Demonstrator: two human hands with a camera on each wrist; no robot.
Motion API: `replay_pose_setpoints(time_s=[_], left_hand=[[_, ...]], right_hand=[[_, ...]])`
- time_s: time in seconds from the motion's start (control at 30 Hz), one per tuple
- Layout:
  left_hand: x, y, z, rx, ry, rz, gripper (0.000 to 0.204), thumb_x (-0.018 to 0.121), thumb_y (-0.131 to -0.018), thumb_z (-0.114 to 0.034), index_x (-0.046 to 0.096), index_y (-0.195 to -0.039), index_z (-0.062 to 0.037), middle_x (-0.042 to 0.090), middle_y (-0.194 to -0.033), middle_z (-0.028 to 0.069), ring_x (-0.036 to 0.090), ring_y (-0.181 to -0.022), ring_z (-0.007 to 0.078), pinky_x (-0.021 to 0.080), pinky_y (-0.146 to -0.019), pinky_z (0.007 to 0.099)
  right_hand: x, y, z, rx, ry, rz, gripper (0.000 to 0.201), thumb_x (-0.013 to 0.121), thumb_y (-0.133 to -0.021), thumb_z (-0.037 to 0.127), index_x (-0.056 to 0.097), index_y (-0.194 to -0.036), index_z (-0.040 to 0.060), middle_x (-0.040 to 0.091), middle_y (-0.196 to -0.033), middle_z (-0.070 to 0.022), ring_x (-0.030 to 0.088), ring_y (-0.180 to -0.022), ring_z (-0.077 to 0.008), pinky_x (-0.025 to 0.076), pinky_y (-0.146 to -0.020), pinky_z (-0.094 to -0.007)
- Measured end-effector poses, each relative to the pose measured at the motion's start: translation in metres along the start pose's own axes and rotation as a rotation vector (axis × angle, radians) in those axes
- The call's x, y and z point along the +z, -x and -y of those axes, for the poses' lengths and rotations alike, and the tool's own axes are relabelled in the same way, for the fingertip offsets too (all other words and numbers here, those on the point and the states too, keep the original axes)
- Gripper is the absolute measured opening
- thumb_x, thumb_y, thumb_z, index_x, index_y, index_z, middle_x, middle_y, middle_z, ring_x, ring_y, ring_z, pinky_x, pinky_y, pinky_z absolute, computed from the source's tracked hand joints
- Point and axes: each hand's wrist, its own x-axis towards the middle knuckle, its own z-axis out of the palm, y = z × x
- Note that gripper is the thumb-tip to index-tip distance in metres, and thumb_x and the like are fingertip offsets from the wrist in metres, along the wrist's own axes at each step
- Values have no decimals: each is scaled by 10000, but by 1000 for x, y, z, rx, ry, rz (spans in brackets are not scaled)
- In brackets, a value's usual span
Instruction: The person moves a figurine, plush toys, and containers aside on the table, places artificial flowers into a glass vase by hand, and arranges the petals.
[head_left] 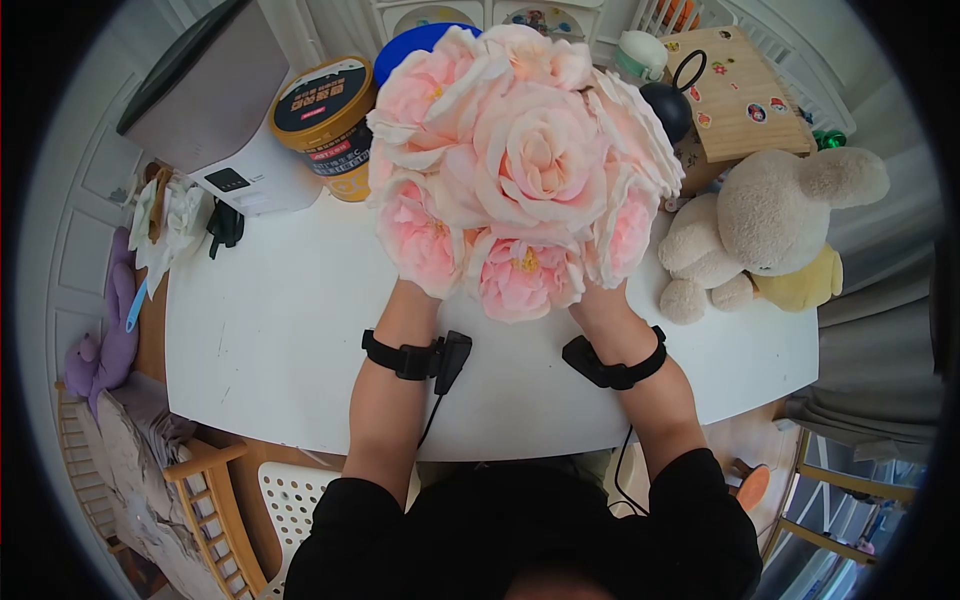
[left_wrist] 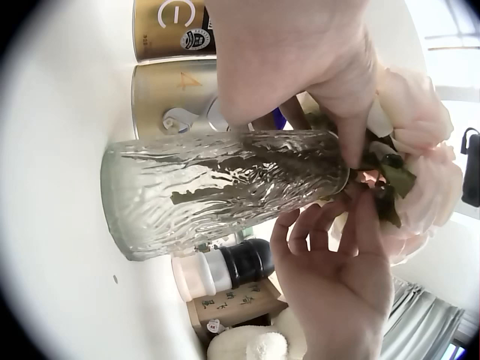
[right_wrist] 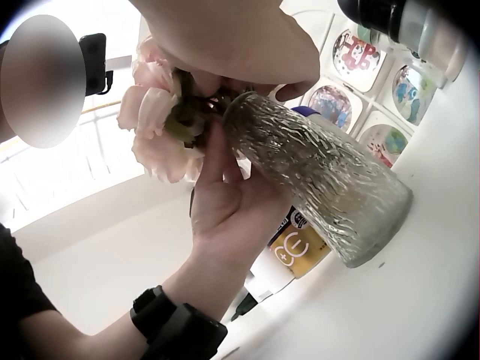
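Observation:
A bouquet of pink artificial-looking roses (head_left: 545,155) fills the middle of the head view and hides most of both hands beneath it. Its stems go into a clear, ripple-textured glass vase (left_wrist: 225,195) standing on the white table. At the vase's mouth, my left hand (left_wrist: 292,60) holds the stems, with a digit lying along the rim. My right hand (left_wrist: 330,277) is opposite, fingertips bent in at the stems and rim. Green leaves (right_wrist: 180,126) show just above the fingers. The right wrist view has both hands meeting at the neck, partly hidden behind the glass.
Behind on the left are a gold tub (head_left: 325,125) and a grey-white appliance (head_left: 225,125). A plush rabbit (head_left: 770,215) sits on the right, near a wooden box (head_left: 735,90) and a black round container (head_left: 668,108). The table's (head_left: 500,400) front edge lies close to the body.

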Motion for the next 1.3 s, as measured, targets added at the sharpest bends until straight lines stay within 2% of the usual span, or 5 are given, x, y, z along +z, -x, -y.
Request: replay_pose_setpoints(time_s=[0.5, 0.9, 1.1, 1.17, 1.3], left_hand=[[34, 10, 3, -25, -141, 46, 428, 599, -918, -147, 472, -1308, -22, 555, -1273, 109, 552, -1149, 232, 452, -1016, 366], [38, -6, -2, -122, 73, 100, 531, 662, -921, -204, 440, -1378, -50, 507, -1368, 78, 518, -1223, 178, 446, -1034, 319], [35, 0, 3, -6, -127, 102, 469, 650, -919, -166, 472, -1338, -51, 497, -1366, 82, 502, -1232, 198, 433, -1046, 338], [20, 2, 17, 378, -740, 193, 465, 650, -913, -145, 470, -1330, -47, 483, -1374, 84, 482, -1255, 203, 421, -1059, 344], [6, 0, 24, 245, -634, 288, 606, 712, -849, -84, 401, -1369, -65, 442, -1399, 113, 447, -1292, 238, 392, -1084, 377]], right_hand=[[-1, 5, 3, 184, -258, 27, 405, 448, -1002, 198, 434, -1366, 20, 502, -1380, -103, 508, -1233, -209, 443, -1037, -369], [3, 16, -6, 906, -1769, -264, 322, 404, -1034, 317, 490, -1270, 115, 554, -1171, -38, 543, -1071, -179, 470, -946, -347], [5, 6, 12, 360, -748, -104, 334, 409, -1029, 367, 501, -1232, 118, 569, -1168, -45, 556, -1089, -208, 473, -948, -355], [4, 6, 13, 380, -736, -102, 339, 411, -1029, 363, 498, -1238, 112, 569, -1174, -49, 556, -1093, -207, 473, -950, -356], [3, 7, 14, 402, -674, -75, 359, 416, -1028, 346, 488, -1265, 86, 571, -1195, -65, 554, -1107, -202, 474, -959, -360]])
